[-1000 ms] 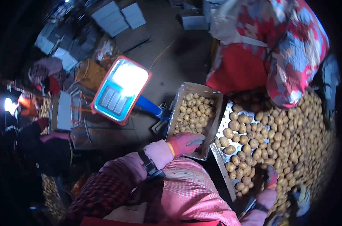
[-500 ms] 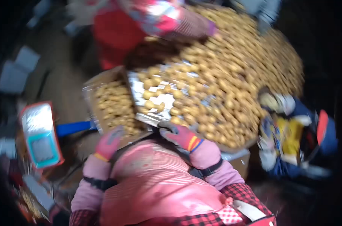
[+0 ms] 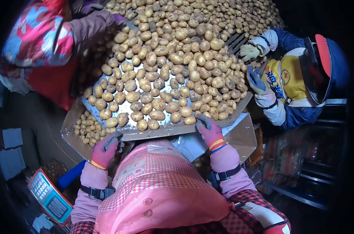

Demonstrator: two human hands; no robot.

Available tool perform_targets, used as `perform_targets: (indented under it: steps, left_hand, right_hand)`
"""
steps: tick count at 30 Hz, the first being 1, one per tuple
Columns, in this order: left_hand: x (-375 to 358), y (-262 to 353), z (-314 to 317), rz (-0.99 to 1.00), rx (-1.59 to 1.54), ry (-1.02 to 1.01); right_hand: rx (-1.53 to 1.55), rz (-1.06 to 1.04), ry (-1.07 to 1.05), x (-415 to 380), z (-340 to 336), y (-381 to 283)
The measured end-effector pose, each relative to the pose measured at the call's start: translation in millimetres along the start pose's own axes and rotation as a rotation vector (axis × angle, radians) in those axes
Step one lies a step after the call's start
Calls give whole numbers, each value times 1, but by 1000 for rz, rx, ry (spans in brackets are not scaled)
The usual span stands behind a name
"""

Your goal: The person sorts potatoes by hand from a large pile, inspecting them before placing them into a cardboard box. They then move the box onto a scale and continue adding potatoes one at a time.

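A wide heap of potatoes [image 3: 158,104] spreads over a shiny metal sorting table [image 3: 124,106] in front of me. My left hand [image 3: 108,149], in a pink glove with grey fingers, is at the table's near left corner, beside a cardboard box [image 3: 69,124] of smaller potatoes [image 3: 90,128]. Its fingers are bent and apart, with no potato in them. My right hand [image 3: 210,133], gloved alike, rests at the near lip [image 3: 161,132] of the table, just below a few potatoes. The fingers lie loosely apart there, holding no potato.
One co-worker's sleeve [image 3: 93,29] reaches over the heap at upper left. Another person's gloved hands [image 3: 251,64] are at the right edge. A scale [image 3: 50,197] stands at lower left; an open cardboard box [image 3: 241,136] sits below the table at right.
The view has swung and sharpened, bringing the table nearer the middle. My left hand has moved off the small-potato box's edge to the table corner; my right fingers have uncurled somewhat.
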State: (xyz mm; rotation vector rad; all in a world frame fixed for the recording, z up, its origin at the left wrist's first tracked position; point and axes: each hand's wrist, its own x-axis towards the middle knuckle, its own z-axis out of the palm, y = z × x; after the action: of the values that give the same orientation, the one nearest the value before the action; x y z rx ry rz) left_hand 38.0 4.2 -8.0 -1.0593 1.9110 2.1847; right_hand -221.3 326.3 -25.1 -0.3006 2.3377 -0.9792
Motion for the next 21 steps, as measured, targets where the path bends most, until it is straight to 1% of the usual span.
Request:
perform_targets:
  steps: [1, 2, 4, 5, 6, 8, 9, 10, 12, 13, 15, 16, 17, 18, 19, 20, 21]
  left_hand:
    - [5, 0, 1, 14, 25, -6]
    - [7, 5, 2, 16, 42, -2]
    - [10, 19, 7, 39, 113, -29]
    - [11, 18, 5, 4, 111, -13]
    - [13, 13, 5, 4, 126, -5]
    - [16, 11, 0, 93, 221, 22]
    - [15, 20, -1, 199, 348, 42]
    - [15, 21, -4, 82, 420, 55]
    - [13, 19, -7, 14, 340, 64]
    - [12, 14, -6, 10, 332, 80]
    - [18, -1, -5, 12, 62, 61]
    - [22, -22, -13, 53, 238, 38]
    - [9, 21, -7, 64, 600, 88]
    - [18, 2, -18, 67, 639, 35]
    - [7, 4, -20, 95, 502, 134]
    - [6, 2, -27, 52, 403, 101]
    - [3, -4, -31, 94, 372, 152]
  right_hand:
    - [-167, -231, 135, 11, 4, -2]
    - [-149, -234, 137, 21, 8, -9]
    - [-221, -259, 217, 43, 13, -43]
    - [-346, -217, 198, 55, 16, -53]
    - [-330, -221, 196, 63, 19, -54]
    - [-753, 13, -25, 94, 32, -61]
    - [-690, -27, 26, 106, 45, -42]
    - [-674, -65, 24, 111, 46, -56]
    - [-670, 74, -24, 111, 44, -73]
    - [-677, 60, -34, 110, 44, -71]
    - [-675, 42, -66, 118, 45, -63]
    - [-612, -115, 63, 129, 52, -11]
    - [-556, 27, -73, 120, 37, -44]
    - [-420, 30, -162, 129, 37, -44]
    - [-13, -131, -288, 134, 35, -45]
    - [182, -619, -242, 111, 47, -82]
    - [623, -234, -322, 116, 34, -51]
